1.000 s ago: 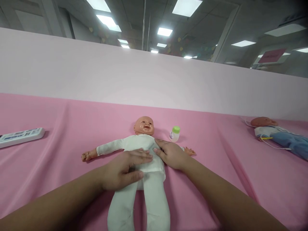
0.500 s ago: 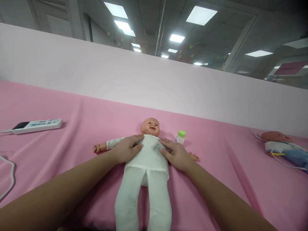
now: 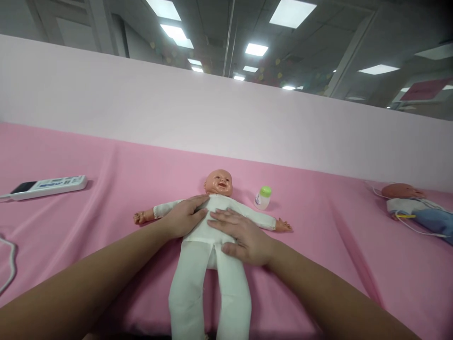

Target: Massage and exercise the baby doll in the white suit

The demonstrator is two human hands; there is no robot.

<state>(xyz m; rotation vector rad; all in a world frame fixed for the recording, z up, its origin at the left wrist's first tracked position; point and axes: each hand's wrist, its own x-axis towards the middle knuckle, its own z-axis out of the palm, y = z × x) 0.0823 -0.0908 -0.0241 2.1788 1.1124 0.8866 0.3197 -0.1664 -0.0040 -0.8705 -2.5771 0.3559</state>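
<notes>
A baby doll (image 3: 212, 226) with a hard plastic head and a white cloth body lies on its back, head away from me and arms spread. My left hand (image 3: 186, 217) rests on the upper chest and shoulder at the doll's left-of-picture side, fingers stretched out. My right hand (image 3: 246, 236) lies flat across the belly, fingers extended and thumb near the top of the leg. Neither hand grips anything. Just past the doll's arm on the right stands a small clear bottle (image 3: 262, 200) with a green cap.
Pink cloth (image 3: 304, 208) covers the surface, with a low white wall (image 3: 226, 123) behind it. At the left lie a white handheld device (image 3: 49, 187) with a cord and a white cable (image 3: 12, 264). A second doll (image 3: 421, 215) in blue and white, with thin tubing, lies at the right.
My right hand has slid from the doll's chest side down and inward onto its belly, uncovering the doll's arm. My left hand stays on the chest. The view has shifted slightly.
</notes>
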